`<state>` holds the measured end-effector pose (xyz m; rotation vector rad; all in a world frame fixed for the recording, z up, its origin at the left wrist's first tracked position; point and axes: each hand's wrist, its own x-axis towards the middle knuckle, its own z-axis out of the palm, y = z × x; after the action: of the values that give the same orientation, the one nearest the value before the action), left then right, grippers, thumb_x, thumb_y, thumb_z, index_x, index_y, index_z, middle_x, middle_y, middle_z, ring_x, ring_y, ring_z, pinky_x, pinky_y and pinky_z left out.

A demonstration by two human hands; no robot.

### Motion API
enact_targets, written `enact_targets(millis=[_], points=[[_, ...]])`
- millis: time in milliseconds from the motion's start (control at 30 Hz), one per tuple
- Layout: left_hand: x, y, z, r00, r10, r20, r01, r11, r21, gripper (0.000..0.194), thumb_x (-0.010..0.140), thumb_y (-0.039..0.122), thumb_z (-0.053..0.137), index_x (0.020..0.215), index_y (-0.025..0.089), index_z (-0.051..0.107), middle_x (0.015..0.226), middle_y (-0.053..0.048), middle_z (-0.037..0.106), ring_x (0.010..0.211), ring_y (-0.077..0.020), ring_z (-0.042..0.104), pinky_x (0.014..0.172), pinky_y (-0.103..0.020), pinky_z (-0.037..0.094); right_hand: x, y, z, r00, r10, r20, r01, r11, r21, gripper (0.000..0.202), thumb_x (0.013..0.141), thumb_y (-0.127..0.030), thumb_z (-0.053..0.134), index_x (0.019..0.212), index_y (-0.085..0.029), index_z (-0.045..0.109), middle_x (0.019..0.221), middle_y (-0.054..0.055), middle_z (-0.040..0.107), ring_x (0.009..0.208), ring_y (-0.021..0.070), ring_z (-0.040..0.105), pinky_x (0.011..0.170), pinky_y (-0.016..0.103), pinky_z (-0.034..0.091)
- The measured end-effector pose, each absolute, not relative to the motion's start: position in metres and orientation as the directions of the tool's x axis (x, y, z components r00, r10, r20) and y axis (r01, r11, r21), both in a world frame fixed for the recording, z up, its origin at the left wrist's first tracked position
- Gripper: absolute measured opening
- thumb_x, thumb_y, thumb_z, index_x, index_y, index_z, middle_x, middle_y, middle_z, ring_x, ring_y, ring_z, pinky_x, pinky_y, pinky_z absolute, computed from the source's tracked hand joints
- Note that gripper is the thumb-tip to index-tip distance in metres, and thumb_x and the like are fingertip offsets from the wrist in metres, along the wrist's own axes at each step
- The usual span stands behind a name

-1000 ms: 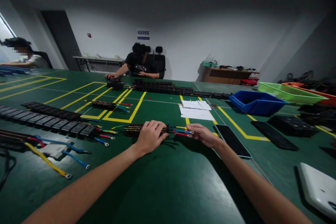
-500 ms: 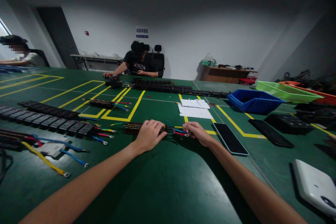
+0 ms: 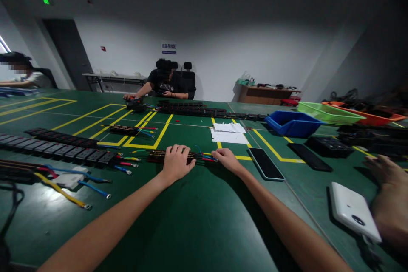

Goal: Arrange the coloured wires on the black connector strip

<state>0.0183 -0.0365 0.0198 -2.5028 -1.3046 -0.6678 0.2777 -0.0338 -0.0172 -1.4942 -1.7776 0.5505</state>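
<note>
Near the middle of the green table (image 3: 191,221) lies a dark wired strip (image 3: 156,156) with coloured leads at both ends. My left hand (image 3: 177,163) rests over this strip, its fingers wrapped across the top. At the strip's right end, my right hand (image 3: 225,159) pinches the tips of the coloured wires (image 3: 207,158). Beyond my left hand, to the left, sits a similar wired strip (image 3: 123,130). White papers (image 3: 228,136) lie past my right hand, and a phone (image 3: 265,164) is to its right.
Rows of black modules (image 3: 63,150) and thick cables with ring ends (image 3: 63,189) lie left. A blue bin (image 3: 292,124), a green basket (image 3: 328,112) and a white device (image 3: 353,210) are right. Another person's hand (image 3: 390,195) is at the right edge; a person (image 3: 168,83) sits opposite.
The view has shifted slightly. Another person's hand and forearm have come further into view at the right, beside the white device. My hands keep about the same places on the strip and wires.
</note>
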Motion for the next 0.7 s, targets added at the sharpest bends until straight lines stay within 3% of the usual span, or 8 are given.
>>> enact_targets(millis=[133,267,500,700], points=[[0.016,-0.036,0.014,0.413,0.762,0.498,0.878,-0.478,0.003,0.055,0.093,0.061,0.049,0.121,0.018,0.065,0.132,-0.017,0.061,0.121,-0.0357,0.051,0.099,-0.051,0.035,0.270,-0.040,-0.014,0.020,0.945,0.327,0.710,0.217,-0.670,0.049,0.089,-0.057,0.046,0.057,-0.020,0.051,0.054,-0.003,0.047,0.054,0.0131,0.044,0.054,0.026,0.024],[0.014,-0.034,0.012,0.424,0.791,0.442,0.874,-0.485,0.029,0.054,0.094,0.064,0.044,0.113,0.019,0.067,0.121,-0.014,0.066,0.113,-0.0331,0.056,0.098,-0.048,0.036,0.262,-0.045,-0.013,0.117,0.913,0.392,0.766,0.169,-0.621,0.052,0.089,-0.059,0.048,0.055,-0.021,0.051,0.052,-0.001,0.050,0.052,0.0145,0.045,0.054,0.028,0.023],[0.014,-0.024,0.012,0.467,0.774,0.427,0.845,-0.533,0.043,0.056,0.095,0.065,0.041,0.112,0.018,0.067,0.114,-0.014,0.067,0.109,-0.0315,0.056,0.097,-0.047,0.037,0.258,-0.043,-0.011,0.224,0.883,0.412,0.732,0.126,-0.669,0.046,0.087,-0.060,0.052,0.061,-0.022,0.053,0.058,0.002,0.058,0.056,0.0172,0.051,0.054,0.027,0.027],[0.017,0.004,0.013,0.507,0.749,0.426,0.822,-0.569,0.022,0.054,0.095,0.065,0.044,0.109,0.018,0.067,0.113,-0.014,0.064,0.109,-0.0303,0.055,0.095,-0.043,0.039,0.263,-0.022,-0.013,0.215,0.883,0.416,0.767,0.111,-0.632,0.037,0.093,-0.047,0.042,0.067,-0.023,0.050,0.065,0.001,0.060,0.062,0.0174,0.053,0.057,0.027,0.029]])
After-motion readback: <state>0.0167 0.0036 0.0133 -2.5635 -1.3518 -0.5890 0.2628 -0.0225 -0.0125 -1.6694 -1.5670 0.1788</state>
